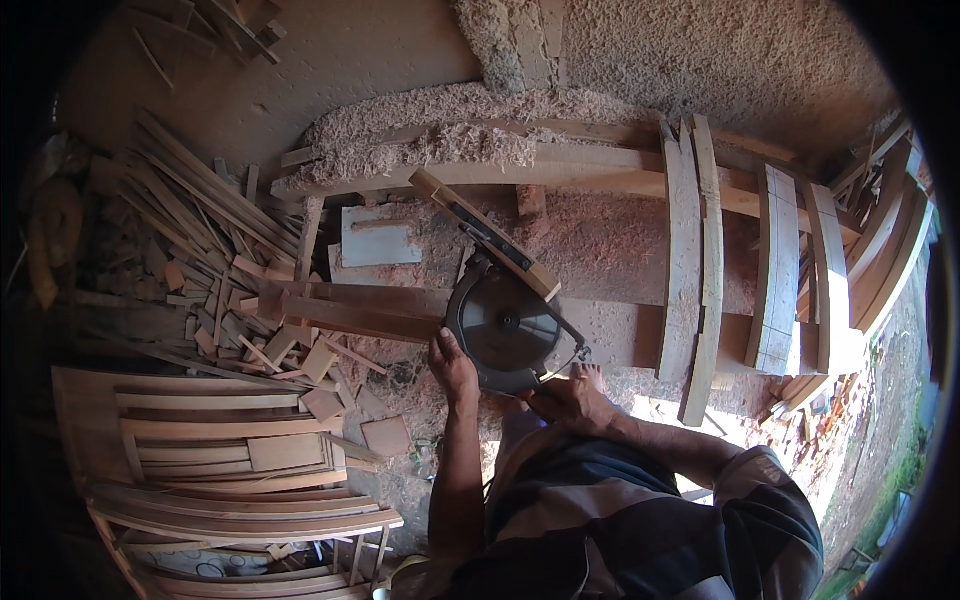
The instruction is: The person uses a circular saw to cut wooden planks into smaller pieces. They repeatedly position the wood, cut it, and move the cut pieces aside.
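Counting one circular saw (505,320), one wooden strip (480,230) slanting along the saw's base, two bare hands, one pale board (380,237) to the saw's far left, and at least four crosswise planks (775,270) to its right. Seeing one long beam (615,330) stretching out on both sides of the saw. Finding a bare length of beam between the saw and the nearest plank, plus sawdust-covered ground between the saw and the shavings (430,150) beyond. Clasping the saw's near-left rim with the left hand (455,370), fingers closed on it. Reaching the saw's near-right edge with the right hand (575,400), fingers bent and partly hidden; being unable to tell about any clamping there. Seeing the saw lying between both sets of fingers, slightly beyond them.
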Available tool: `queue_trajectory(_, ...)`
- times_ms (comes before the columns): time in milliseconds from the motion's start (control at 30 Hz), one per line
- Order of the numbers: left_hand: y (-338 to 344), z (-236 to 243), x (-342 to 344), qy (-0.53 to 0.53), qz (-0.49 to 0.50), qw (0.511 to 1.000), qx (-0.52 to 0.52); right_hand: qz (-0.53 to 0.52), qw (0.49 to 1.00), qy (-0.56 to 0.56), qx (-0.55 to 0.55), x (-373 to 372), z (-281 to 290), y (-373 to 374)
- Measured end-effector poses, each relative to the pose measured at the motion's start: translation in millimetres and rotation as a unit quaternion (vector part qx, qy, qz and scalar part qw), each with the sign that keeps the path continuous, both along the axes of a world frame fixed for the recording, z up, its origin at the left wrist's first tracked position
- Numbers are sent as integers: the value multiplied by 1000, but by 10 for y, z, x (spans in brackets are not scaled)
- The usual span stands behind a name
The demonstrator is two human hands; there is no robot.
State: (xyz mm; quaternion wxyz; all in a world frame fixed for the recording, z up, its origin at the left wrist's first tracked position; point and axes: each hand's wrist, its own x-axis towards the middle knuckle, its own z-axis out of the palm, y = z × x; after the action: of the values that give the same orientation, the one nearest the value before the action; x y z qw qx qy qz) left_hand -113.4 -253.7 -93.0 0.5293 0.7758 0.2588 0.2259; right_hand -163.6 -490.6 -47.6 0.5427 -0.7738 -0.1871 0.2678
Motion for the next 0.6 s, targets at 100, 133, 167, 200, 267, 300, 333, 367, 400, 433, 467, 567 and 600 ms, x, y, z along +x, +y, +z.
queue_trajectory(100, 36, -16, -33, 14, -2, 1000, 8, 19, 937, -313, -152, -62, -24, -76)
queue_trajectory(133, 38, -20, -48, 21, 0, 1000, 6, 48, 937, -307, -160, -49, -57, -113)
queue_trajectory(167, 23, -19, -60, 28, 1, 1000, 2, 76, 936, -300, -169, -36, -114, -164)
queue_trajectory(200, 26, -36, -66, 24, 1, 1000, 1, 103, 934, -292, -179, -24, -166, -198)
queue_trajectory(267, 30, -60, -37, 14, -2, 1000, 0, 113, 931, -311, -156, -20, -256, -217)
queue_trajectory(300, 19, -68, -23, 5, -4, 1000, 2, 116, 929, -321, -145, -19, -312, -226)
queue_trajectory(333, 7, -73, -24, -5, -7, 1000, 3, 114, 923, -337, -145, -37, -396, -235)
queue_trajectory(367, 22, -80, -34, -14, -7, 1000, 6, 117, 912, -364, -146, -8, -316, -234)
queue_trajectory(400, 39, -81, -38, -16, -9, 1000, 11, 117, 901, -392, -146, 24, -164, -228)
queue_trajectory(433, 54, -82, -48, -17, -11, 1000, 15, 117, 889, -418, -146, 62, -49, -227)
queue_trajectory(467, 56, -72, -56, -18, -14, 1000, 18, 105, 862, -485, -103, 102, 2, -237)
queue_trajectory(567, 61, -83, -55, -23, -20, 999, 21, 103, 809, -567, -111, 203, 146, -319)
queue_trajectory(600, 84, -98, -58, -20, -21, 999, 25, 113, 808, -568, -107, 234, 147, -335)
